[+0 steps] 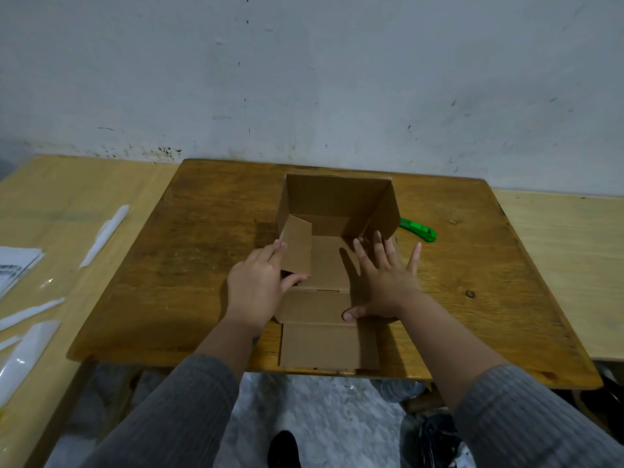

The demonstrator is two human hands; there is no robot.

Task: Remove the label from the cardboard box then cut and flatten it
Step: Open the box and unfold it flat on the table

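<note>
A brown cardboard box [334, 201] lies partly opened out on the dark wooden board [189, 265]. Its far wall and right wall still stand, and its near panels lie flat toward me. My left hand [256, 292] grips a small left flap of the box [297, 246], fingers on its outer face and thumb under its lower edge. With fingers spread, my right hand [385, 278] presses flat on the box's right side. A green box cutter [418, 229] rests on the board just right of the box, beyond my right fingertips.
The board sits on a lighter wooden table [567, 265] against a grey wall. On the table to the left lie a printed white label sheet [17, 265] and several white peeled strips [104, 236]. The board's near edge overhangs the floor.
</note>
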